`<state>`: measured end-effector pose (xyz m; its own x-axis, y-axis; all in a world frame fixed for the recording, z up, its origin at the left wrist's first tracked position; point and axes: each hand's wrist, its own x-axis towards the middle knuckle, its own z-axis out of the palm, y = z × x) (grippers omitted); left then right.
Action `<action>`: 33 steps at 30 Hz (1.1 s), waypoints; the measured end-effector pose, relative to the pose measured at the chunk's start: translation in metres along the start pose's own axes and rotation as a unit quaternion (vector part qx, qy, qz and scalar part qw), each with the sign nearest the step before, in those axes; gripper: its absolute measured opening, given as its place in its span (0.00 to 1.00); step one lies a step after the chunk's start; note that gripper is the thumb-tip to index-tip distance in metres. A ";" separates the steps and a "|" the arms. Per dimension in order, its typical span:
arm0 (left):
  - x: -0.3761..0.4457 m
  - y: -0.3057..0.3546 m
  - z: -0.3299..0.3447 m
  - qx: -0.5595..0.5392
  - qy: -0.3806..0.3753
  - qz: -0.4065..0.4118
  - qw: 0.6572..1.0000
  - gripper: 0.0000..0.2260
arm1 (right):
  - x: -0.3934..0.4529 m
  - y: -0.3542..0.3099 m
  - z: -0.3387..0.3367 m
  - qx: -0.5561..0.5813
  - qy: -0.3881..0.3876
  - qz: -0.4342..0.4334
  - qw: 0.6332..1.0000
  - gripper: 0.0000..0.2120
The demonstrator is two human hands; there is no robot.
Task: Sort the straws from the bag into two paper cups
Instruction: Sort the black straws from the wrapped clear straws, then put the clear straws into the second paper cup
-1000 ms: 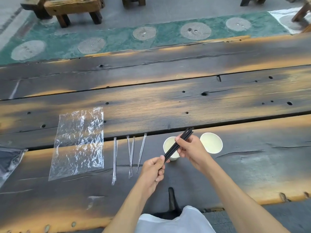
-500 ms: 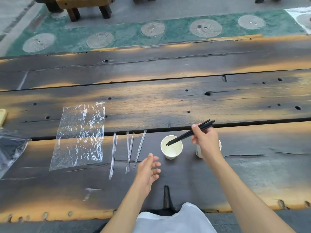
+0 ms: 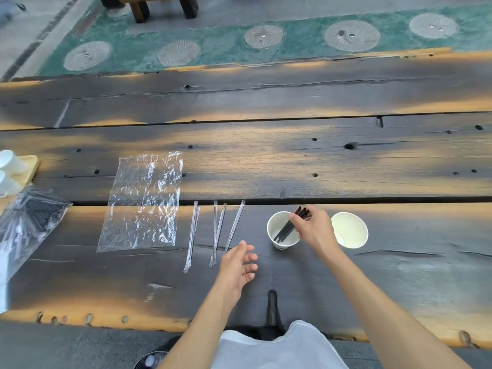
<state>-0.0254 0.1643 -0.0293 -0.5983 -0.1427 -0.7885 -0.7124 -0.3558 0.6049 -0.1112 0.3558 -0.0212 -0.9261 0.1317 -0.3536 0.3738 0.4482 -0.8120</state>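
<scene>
Dark plank table: right hand fingers, pinching black straws, have lowered them into the left cup; left hand has let go, open.

Two paper cups; five clear wrappers; two bags

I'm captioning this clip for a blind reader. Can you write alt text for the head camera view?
A person's right hand lowers black straws into the left paper cup; the right paper cup is empty. The left hand hovers open near clear wrapped straws on a dark wooden table.
</scene>
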 end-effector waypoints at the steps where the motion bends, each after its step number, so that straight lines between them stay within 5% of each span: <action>1: 0.001 0.000 -0.001 -0.001 0.002 -0.003 1.000 0.15 | 0.001 0.002 -0.001 0.011 -0.001 0.002 1.000 0.07; 9: 0.017 0.014 -0.043 -0.048 0.053 -0.004 0.997 0.12 | -0.014 -0.037 -0.007 0.084 0.147 -0.090 0.981 0.10; 14: 0.038 0.032 -0.081 -0.067 0.114 0.001 0.991 0.06 | -0.016 -0.086 0.053 0.148 0.002 -0.065 0.987 0.06; 20: 0.080 0.054 -0.129 0.071 0.216 0.035 0.973 0.12 | 0.003 -0.061 0.145 0.089 -0.137 0.117 0.980 0.08; 26: 0.115 0.079 -0.142 0.279 0.174 0.051 0.943 0.19 | 0.034 -0.028 0.189 0.012 -0.135 0.230 0.964 0.11; 33: 0.143 0.086 -0.140 0.392 0.098 0.033 0.914 0.21 | 0.049 -0.030 0.210 -0.207 -0.095 0.156 0.961 0.09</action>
<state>-0.1209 -0.0160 -0.1056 -0.6264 -0.3305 -0.7060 -0.7676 0.4191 0.4848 -0.1568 0.1634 -0.1115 -0.7306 0.1703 -0.6612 0.5434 0.7313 -0.4121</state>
